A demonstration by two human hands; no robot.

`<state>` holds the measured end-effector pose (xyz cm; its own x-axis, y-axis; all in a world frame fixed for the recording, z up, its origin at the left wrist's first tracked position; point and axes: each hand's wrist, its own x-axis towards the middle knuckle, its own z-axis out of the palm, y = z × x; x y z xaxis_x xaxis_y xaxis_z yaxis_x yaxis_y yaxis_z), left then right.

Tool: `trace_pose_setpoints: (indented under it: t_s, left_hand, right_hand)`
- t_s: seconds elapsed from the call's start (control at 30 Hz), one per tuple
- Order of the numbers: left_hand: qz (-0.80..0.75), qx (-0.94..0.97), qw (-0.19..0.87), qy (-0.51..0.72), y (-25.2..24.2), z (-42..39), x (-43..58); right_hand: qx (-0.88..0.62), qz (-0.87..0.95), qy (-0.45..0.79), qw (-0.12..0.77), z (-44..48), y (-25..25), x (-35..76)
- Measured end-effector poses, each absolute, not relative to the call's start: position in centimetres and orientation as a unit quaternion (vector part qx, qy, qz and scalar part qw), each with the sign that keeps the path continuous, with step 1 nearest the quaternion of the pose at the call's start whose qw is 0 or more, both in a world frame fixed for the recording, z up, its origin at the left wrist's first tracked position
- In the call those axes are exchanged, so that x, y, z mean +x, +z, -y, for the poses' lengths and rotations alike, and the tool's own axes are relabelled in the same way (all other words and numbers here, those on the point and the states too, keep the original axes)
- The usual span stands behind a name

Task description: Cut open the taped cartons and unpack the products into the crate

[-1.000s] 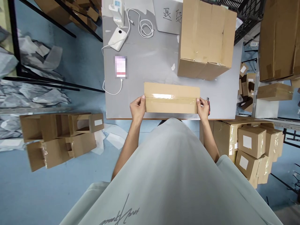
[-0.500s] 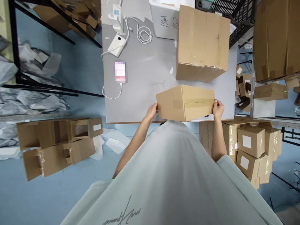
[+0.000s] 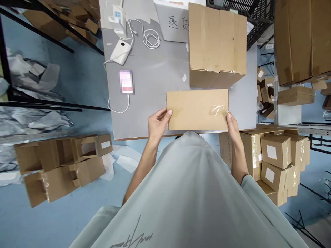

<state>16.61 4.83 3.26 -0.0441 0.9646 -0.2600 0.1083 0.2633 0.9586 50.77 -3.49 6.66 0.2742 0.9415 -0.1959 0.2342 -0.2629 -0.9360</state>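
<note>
Between my two hands is a small brown cardboard box, at the front edge of the grey table. A plain side faces me, with a wrinkled piece of clear tape near its right end. My left hand grips the box's left end, thumb on the near face and fingers behind. At the right end my right hand holds the corner, its thumb upward and its other fingers mostly hidden. A larger cardboard box stands just beyond the small one.
A white bin with handwriting and a black crate sit at the back. On the left lie a phone, a white power bank and a coiled cable. Stacked boxes stand at the right, open boxes at the left.
The small box has been turned, so a flat face with tape shows instead of a corner and seam. Both hands have shifted their hold on its ends. The view has moved slightly.
</note>
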Motion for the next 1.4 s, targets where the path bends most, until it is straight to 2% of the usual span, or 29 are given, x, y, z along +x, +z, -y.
trace_pose_setpoints:
  t_s: [0.1, 0.2, 0.57, 0.83, 1.2, 1.4]
  left_hand:
    - [-0.621, 0.488, 0.467, 0.398, 5.3, -5.2, 15.6]
    - [-0.644, 0.504, 0.431, 0.381, 5.3, -5.5, 15.1]
    - [-0.633, 0.509, 0.432, 0.392, 3.9, -4.4, 14.7]
    - [-0.591, 0.457, 0.538, 0.392, 1.7, -5.2, 14.4]
    - [-0.518, 0.534, 0.546, 0.384, 4.3, -3.7, 13.3]
    - [-0.508, 0.51, 0.587, 0.37, 2.0, -1.6, 10.7]
  right_hand:
    - [-0.652, 0.39, 0.489, 0.429, 2.8, 4.9, 49.9]
    - [-0.641, 0.359, 0.525, 0.429, 2.3, 3.2, 48.5]
    - [-0.636, 0.345, 0.541, 0.43, 2.4, 3.0, 48.5]
    - [-0.634, 0.35, 0.536, 0.434, 1.8, 2.4, 48.6]
    - [-0.613, 0.408, 0.54, 0.406, 3.6, 2.5, 50.7]
    - [-0.56, 0.43, 0.589, 0.394, 5.0, 0.4, 51.7]
